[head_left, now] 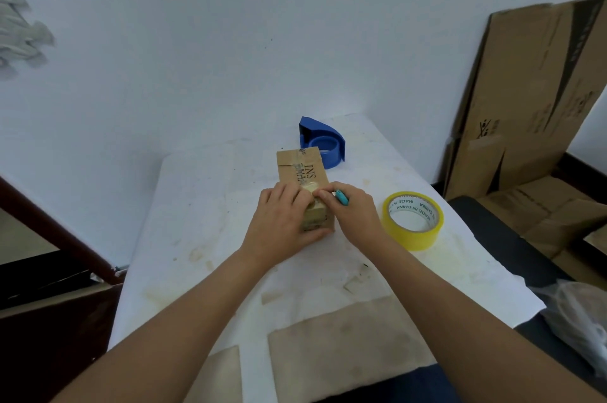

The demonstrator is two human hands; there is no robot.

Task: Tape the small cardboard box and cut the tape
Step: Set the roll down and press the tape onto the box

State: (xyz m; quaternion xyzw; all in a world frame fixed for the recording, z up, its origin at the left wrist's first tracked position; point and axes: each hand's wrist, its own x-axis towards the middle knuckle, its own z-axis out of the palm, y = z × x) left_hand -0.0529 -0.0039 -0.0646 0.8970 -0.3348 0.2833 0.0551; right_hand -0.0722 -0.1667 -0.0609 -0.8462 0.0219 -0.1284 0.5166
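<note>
A small brown cardboard box [300, 169] printed with "INS" lies lengthwise on the white table [203, 212]. My left hand [279, 222] lies flat over the box's near end, its fingers pressing on the top. My right hand [353, 213] rests against the box's right side, with fingertips meeting the left hand's on a strip of yellowish tape [312, 188]. In that same hand is a small teal cutter [341, 197]. A yellow tape roll [413, 220] lies flat to the right of the box, apart from both hands.
A blue tape dispenser [323, 143] stands just behind the box. Flattened cardboard sheets [532, 97] lean on the wall at right, with more cardboard boxes [542, 215] below them. A clear plastic bag [578, 317] sits at the table's right edge. Dark wooden furniture [49, 304] stands at left.
</note>
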